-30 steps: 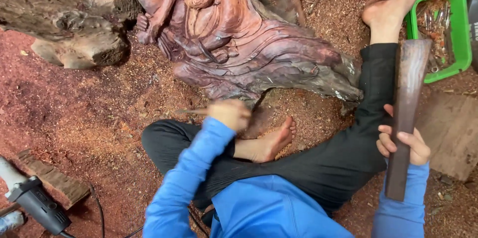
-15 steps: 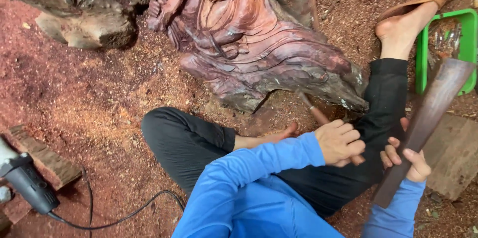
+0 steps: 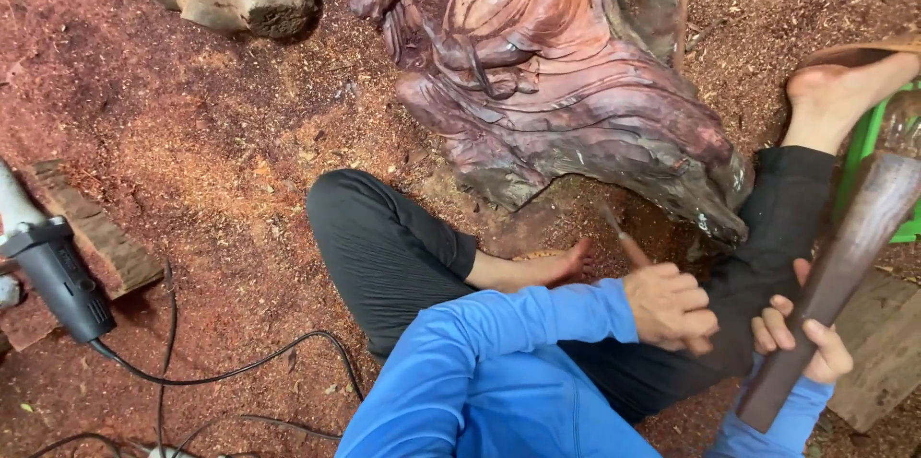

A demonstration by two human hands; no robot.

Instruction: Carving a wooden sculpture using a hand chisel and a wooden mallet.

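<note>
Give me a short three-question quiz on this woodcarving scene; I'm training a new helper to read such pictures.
1. True or false: the right hand holds a long wooden mallet.
2. What does the left hand hold? A) a chisel B) a paintbrush C) a saw
3. Fill in: the corded power tool lies on the sawdust-covered ground to the person's ____.

Key
1. True; its grip wraps the lower end.
2. A; the chisel points toward the base of the reddish carved figure.
3. Left, untouched, its cable trailing toward the person.
</note>
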